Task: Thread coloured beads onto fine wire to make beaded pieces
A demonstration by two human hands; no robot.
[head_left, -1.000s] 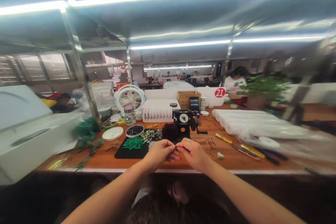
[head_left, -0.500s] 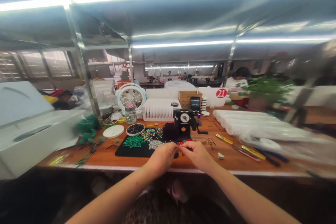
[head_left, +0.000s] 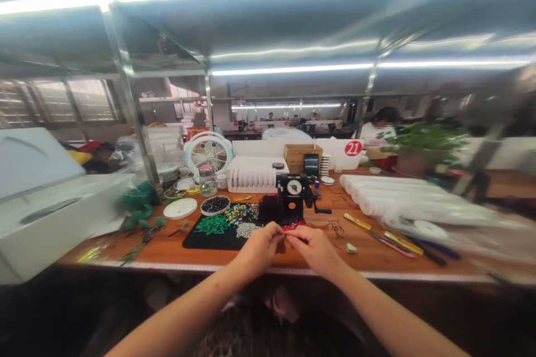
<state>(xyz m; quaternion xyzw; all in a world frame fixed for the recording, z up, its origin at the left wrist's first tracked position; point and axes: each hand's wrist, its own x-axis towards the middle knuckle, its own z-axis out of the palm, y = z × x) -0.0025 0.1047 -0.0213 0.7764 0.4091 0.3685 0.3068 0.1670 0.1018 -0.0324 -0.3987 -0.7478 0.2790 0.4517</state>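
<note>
My left hand [head_left: 262, 244] and my right hand [head_left: 314, 246] meet above the table's front edge, fingertips pinched together. Whatever is between the fingers is too small to make out. Behind my left hand lies a black mat [head_left: 195, 240] bearing green pieces [head_left: 212, 224], silvery beads [head_left: 246, 229] and multicoloured beads [head_left: 237, 213]. Red pieces [head_left: 296, 225] show just beyond my right hand. A white dish of dark beads [head_left: 215, 205] rests at the mat's back edge. Past the hands stands a black hand-cranked device with a dial [head_left: 294, 187].
Yellow-handled tools [head_left: 358, 221] and a small whitish lump [head_left: 350, 248] lie to the right, before white rolls [head_left: 377, 192]. A white lid [head_left: 180, 208], a glass jar [head_left: 208, 183] and a fan [head_left: 208, 153] are at the left. A person [head_left: 379, 127] sits beyond.
Both hands have shifted slightly, with the fingers of my left hand more curled and raised. They remain pinched together.
</note>
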